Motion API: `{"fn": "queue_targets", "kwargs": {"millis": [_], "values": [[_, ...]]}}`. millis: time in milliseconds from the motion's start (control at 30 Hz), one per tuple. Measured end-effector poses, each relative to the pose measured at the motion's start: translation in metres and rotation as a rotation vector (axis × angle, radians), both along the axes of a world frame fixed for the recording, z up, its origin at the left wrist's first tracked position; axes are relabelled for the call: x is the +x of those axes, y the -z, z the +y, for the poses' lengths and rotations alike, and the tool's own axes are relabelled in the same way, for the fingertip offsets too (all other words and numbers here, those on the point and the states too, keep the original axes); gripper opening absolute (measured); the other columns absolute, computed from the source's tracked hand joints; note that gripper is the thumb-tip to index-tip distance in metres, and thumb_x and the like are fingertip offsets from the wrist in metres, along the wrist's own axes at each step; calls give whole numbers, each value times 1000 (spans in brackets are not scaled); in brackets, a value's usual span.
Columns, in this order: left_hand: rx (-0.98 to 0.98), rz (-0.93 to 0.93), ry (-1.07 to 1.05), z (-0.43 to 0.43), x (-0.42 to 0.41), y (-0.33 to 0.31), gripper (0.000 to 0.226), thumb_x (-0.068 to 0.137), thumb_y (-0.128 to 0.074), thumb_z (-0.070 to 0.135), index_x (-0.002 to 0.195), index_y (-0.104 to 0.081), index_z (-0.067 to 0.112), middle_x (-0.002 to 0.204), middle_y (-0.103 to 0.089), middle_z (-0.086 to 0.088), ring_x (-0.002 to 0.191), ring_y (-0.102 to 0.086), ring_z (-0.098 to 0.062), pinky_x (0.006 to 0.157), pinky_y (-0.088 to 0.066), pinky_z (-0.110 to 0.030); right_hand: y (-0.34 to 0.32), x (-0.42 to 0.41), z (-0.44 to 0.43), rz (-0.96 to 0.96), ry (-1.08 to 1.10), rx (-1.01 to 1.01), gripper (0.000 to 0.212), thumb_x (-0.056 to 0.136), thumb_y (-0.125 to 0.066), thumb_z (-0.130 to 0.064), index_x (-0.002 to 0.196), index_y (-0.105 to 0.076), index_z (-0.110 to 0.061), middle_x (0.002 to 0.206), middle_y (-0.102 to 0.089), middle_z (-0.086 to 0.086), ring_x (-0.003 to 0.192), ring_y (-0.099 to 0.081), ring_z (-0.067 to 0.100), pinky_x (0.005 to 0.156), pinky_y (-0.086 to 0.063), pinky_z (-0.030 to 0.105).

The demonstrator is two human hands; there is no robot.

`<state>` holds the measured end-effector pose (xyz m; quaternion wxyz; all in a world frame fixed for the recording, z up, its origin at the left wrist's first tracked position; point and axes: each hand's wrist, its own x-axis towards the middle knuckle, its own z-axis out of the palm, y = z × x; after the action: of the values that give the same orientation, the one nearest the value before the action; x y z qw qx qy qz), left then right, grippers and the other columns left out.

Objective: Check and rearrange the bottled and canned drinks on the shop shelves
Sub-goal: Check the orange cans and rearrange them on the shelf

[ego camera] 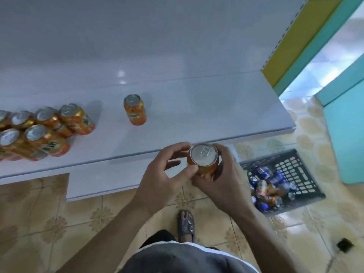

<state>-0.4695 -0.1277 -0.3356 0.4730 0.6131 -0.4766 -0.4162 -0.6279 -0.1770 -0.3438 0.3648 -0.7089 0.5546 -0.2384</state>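
Both hands hold one orange can (pixel 203 160) just over the front edge of the white shelf (pixel 197 107). The right hand (pixel 222 180) has its grip wrapped round the can. The left hand (pixel 163 174) pinches its side. A bunch of orange cans (pixel 45 131) is on the shelf, with one lone can (pixel 135 109) near it. The black crate (pixel 301 170) on the floor holds more cans (pixel 266 190), so I think lots is left.
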Motion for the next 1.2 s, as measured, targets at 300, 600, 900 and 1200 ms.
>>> {"fn": "queue_targets", "kwargs": {"millis": [300, 600, 900, 1200], "values": [[351, -50, 375, -7, -119, 101, 24, 84, -72, 43, 107, -63, 42, 103, -68, 17, 96, -64, -1, 92, -54, -29, 70, -157, 63, 87, 525, 208, 63, 58, -79, -60, 111, -47, -43, 104, -69, -15, 93, -66, 9, 78, -55, 40], [579, -139, 504, -22, -242, 153, 21, 94, -65, 37, 114, -62, 36, 105, -64, 17, 95, -60, 2, 85, -50, -21, 137, -302, 33, 125, 637, 398, 66, 73, -87, -30, 118, -41, -45, 111, -62, -10, 100, -61, 15, 82, -48, 33], [868, -96, 318, -113, -415, 301, 17, 96, -62, 34, 114, -63, 34, 104, -62, 19, 96, -58, 1, 72, -38, -6, 315, -468, -103, 268, 533, 626, 67, 72, -87, -41, 116, -39, -28, 107, -61, -1, 103, -63, 28, 88, -51, 42], [954, -188, 293, -175, -485, 477, 18, 88, -66, 44, 104, -63, 36, 94, -64, 19, 102, -64, -16, 96, -50, -37, 512, -492, -174, 376, 289, 604, 75, 72, -79, -54, 125, -36, -22, 116, -63, 5, 101, -62, 29, 87, -50, 43]]}}
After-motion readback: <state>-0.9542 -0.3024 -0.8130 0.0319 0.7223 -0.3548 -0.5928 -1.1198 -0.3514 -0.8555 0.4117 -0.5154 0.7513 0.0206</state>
